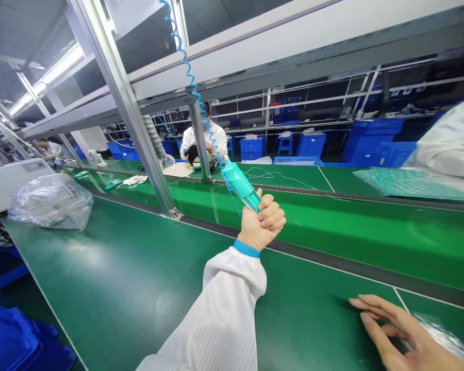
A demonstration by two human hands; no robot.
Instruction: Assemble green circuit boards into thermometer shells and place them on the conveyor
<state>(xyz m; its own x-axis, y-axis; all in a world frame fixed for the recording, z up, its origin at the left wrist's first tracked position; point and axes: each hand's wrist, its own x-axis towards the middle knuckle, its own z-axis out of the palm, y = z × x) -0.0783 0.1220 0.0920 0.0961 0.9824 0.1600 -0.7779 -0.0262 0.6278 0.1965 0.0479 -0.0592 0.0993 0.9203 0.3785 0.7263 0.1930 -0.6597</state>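
Wrapped round the lower end of a teal handheld tool (238, 180) is my left hand (263, 219), raised over the dark edge strip between the workbench and the green belt. A coiled blue cord (189, 72) runs from the tool's top up to the overhead frame. A blue band circles the left wrist above a white sleeve. Low at the right, my right hand (406, 332) is over the green bench (131, 278) with its fingers apart and nothing in them. Clear plastic (444, 337) lies beside and partly behind it.
A plastic-wrapped bundle (52, 201) sits at the bench's left end. A metal post (127, 108) rises beside the green belt (332, 221). Across it are a person in white (216, 135), a white sleeve (454, 136) and teal sheets (417, 183). Blue bins (19, 335) stand lower left.
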